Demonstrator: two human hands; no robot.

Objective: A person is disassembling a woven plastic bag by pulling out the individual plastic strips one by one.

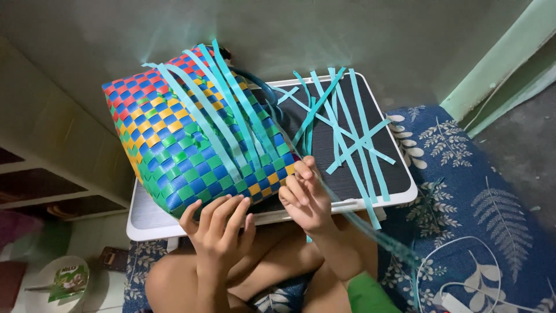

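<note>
A woven basket [174,145] of red, yellow, green and blue plastic strips lies tilted on a small table with a white rim [370,203]. Several loose light blue strips [231,110] stick out across its top. My left hand [220,229] touches the basket's lower front edge with its fingers spread. My right hand [306,197] pinches a light blue strip at the basket's lower right corner. More light blue strips [353,136] lie crossed on the table's dark top.
I sit cross-legged on a blue floral mat [480,203]. A white cable [463,278] lies at the right. A white bowl with a green packet [63,281] stands at the lower left. Low shelves [40,185] run along the left wall.
</note>
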